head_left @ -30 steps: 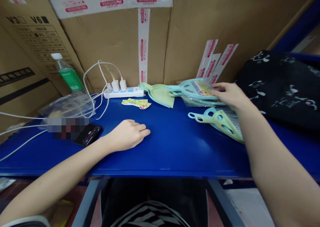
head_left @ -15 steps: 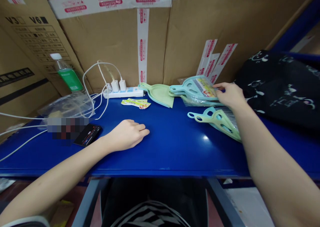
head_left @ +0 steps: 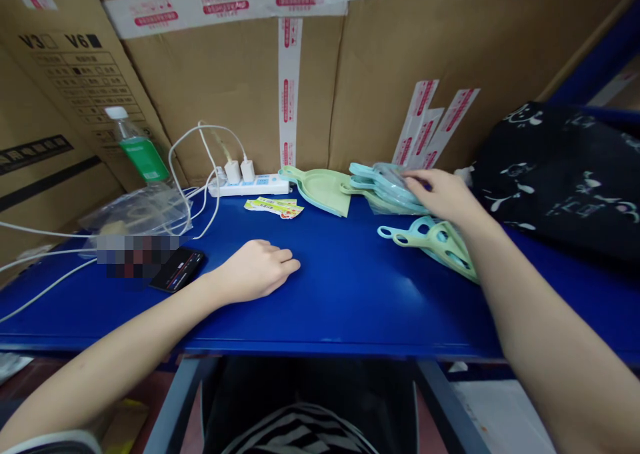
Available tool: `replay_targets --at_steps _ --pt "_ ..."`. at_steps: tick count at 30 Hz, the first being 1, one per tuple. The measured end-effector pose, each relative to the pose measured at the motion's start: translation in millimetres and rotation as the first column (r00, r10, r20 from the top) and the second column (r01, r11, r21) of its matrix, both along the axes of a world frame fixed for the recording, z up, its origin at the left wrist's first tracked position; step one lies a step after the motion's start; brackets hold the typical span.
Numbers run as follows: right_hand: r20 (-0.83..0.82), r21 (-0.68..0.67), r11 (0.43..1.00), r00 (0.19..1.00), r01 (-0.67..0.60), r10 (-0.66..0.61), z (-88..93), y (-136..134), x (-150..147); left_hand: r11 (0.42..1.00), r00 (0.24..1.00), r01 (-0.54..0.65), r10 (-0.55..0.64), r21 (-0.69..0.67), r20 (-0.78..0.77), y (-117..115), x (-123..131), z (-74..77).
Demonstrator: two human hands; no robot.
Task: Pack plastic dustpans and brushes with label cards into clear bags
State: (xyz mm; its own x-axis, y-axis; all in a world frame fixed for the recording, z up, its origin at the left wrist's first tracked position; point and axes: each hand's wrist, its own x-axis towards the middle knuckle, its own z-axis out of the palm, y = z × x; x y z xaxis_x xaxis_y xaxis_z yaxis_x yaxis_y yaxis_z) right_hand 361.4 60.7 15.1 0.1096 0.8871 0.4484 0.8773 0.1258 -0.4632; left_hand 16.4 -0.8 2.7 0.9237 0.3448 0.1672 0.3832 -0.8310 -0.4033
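Right hand (head_left: 447, 196): open, fingers laid over a wrapped stack of pale blue plastic dustpans (head_left: 385, 187), which lies tilted on the blue steel shelf (head_left: 350, 307). Left hand (head_left: 255, 271): loosely curled, empty, resting on the shelf near a smartphone (head_left: 177, 269). Adjacent: green dustpan (head_left: 320, 191), green-and-blue dustpans (head_left: 433, 246) directly below the stack, black printed bag (head_left: 560, 174) right of the right hand.
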Motion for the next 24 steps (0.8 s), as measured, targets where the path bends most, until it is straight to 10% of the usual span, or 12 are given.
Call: replay_targets --at_steps 7,24 --pt "0.301 0.028 0.998 0.952 -0.055 0.044 -9.7 -1.5 -19.5 0.999 0.999 -0.026 0.025 -0.024 -0.021 -0.8 0.7 0.6" --pt "0.408 -0.03 1.0 0.913 0.003 0.009 -13.5 2.9 -12.5 0.999 0.999 -0.039 0.039 -0.033 -0.02 -0.4 0.8 -0.8"
